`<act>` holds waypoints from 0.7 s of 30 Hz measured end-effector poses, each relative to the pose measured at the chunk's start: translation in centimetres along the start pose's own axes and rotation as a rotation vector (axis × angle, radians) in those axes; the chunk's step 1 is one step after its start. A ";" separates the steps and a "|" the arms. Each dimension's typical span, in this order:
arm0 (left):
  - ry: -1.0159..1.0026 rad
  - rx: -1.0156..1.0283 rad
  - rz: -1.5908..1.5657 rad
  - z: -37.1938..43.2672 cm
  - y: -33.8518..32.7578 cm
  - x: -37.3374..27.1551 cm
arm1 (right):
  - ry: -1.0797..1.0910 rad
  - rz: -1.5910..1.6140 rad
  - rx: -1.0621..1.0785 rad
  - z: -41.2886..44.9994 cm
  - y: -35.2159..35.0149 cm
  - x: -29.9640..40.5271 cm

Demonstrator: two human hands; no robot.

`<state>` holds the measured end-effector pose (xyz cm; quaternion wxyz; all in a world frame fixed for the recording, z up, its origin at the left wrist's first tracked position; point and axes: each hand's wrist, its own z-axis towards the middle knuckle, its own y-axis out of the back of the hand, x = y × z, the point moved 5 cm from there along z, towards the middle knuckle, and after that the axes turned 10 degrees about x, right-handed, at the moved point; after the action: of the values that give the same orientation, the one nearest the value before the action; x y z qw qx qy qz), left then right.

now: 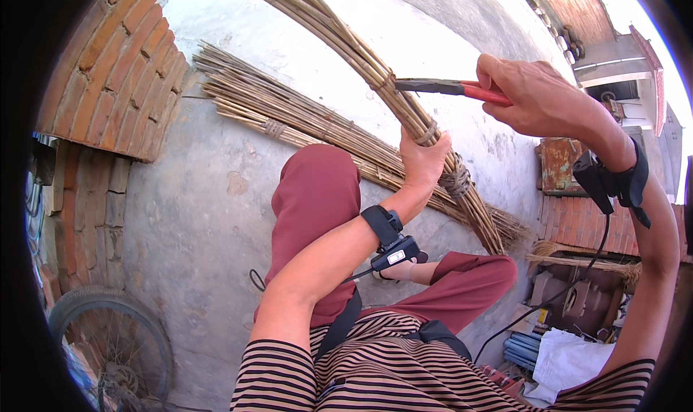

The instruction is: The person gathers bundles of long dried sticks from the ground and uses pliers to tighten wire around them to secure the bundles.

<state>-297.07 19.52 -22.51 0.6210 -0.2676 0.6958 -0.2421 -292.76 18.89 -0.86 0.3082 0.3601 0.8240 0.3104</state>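
Observation:
My left hand [422, 154] is closed around a bundle of thin canes [335, 30], slanting from the top of the view down to the right. Below that hand, a thick cord lashing [456, 180] wraps the bundle; a narrower cord band [427, 133] sits at my fingers. My right hand [541, 97] grips the red handles of dark-jawed pliers [433, 85]. The jaw tips meet the bundle at a thin tie [383, 81], apparently wire. Whether they bite on it is too small to tell. More bound canes [308, 114] lie on the concrete behind my left hand.
Concrete floor [200, 238] spreads around my legs. To the left rise stacked bricks [119, 71], with a bicycle wheel [111, 347] below them. At right are a rusty metal box [563, 165], a straw broom [584, 260], blue tubes [522, 349] and a white sack [568, 360]. A black cable [568, 290] hangs from my right wrist.

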 end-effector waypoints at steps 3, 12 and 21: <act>0.012 -0.006 0.001 -0.1 0.0 -0.1 | -0.099 0.026 0.077 -0.2 -0.4 0.4; -0.021 -0.015 0.052 -0.3 0.0 0.2 | -0.138 0.207 0.296 -0.3 -0.8 1.5; 0.020 -0.060 -0.021 -0.4 0.6 1.2 | -0.166 0.311 0.203 0.3 -1.2 3.8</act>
<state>-297.65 19.17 -23.76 0.6032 -0.2909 0.7061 -0.2301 -295.15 21.28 -3.03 0.2854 0.5367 0.7572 0.2388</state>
